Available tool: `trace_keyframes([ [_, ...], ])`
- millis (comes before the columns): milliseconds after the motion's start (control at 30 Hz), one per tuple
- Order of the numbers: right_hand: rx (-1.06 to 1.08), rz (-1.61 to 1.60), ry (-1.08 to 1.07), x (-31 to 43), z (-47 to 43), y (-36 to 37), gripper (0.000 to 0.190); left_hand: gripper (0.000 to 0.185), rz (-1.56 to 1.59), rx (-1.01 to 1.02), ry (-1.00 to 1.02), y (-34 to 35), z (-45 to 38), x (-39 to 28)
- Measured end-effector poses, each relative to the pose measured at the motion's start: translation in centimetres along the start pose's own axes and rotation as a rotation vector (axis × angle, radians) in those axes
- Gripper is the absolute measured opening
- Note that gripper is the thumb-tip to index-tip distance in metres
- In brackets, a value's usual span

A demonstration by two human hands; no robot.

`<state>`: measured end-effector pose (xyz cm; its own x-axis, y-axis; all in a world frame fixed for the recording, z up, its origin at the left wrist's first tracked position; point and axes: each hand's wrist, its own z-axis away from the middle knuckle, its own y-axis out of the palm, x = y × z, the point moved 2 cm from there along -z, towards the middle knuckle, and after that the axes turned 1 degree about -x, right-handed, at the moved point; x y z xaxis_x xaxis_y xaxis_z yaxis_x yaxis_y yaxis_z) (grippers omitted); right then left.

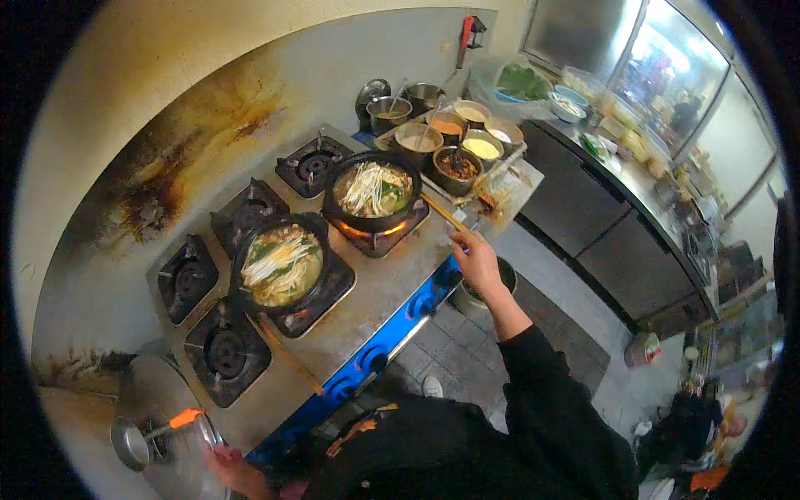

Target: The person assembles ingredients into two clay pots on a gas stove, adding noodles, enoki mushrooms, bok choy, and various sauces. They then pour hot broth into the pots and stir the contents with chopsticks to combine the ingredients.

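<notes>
My right hand (478, 265) is closed at the end of a wooden handle (445, 212) that runs from the far black pot (330, 203). This pot sits over an orange flame and holds broth with enoki mushrooms (370, 190) and greens. A second black pot (325, 234), with similar mushrooms (281, 259) and its own wooden handle (290, 359), stands nearer on another burner. At the lower left, my left hand (231, 469) grips a shiny metal utensil (211, 430), perhaps tongs. Beside it lies a ladle (130, 444) with an orange handle.
Several bare burners (225, 353) share the steel stove top (375, 300), with blue-backed knobs (375, 358) along its front. Metal pots of sauces (481, 148) crowd the far end. A steel counter (565, 128) holds food containers on the right. A bucket (475, 294) stands on the tiled floor.
</notes>
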<state>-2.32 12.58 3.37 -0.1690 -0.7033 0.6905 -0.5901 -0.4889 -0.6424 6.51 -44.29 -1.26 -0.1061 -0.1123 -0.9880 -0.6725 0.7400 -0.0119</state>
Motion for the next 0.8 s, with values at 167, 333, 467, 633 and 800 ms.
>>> trace_keyframes([
  [167, -0.006, 0.207, -0.230, -4.2, -3.5, 0.4, 0.022, 0.023, 0.141, 0.094, -0.213, 10.1, 8.8, -4.7],
  [333, 0.062, 0.231, -0.268, -6.1, -4.8, 1.3, 0.023, 0.019, 0.218, 0.331, -0.422, 16.5, 14.5, -6.1],
  [467, 0.072, 0.224, -0.265, -7.1, -5.7, 1.8, 0.023, 0.019, 0.143, 0.501, -0.451, 18.4, 15.2, -6.9],
  [633, 0.054, 0.220, -0.217, -7.0, -6.4, 1.9, 0.018, 0.019, 0.118, 0.606, -0.421, 20.3, 14.2, -6.0],
  [800, 0.089, 0.169, -0.172, -7.7, -6.9, 1.8, 0.018, 0.017, 0.138, 0.835, -0.498, 22.9, 13.7, -6.8],
])
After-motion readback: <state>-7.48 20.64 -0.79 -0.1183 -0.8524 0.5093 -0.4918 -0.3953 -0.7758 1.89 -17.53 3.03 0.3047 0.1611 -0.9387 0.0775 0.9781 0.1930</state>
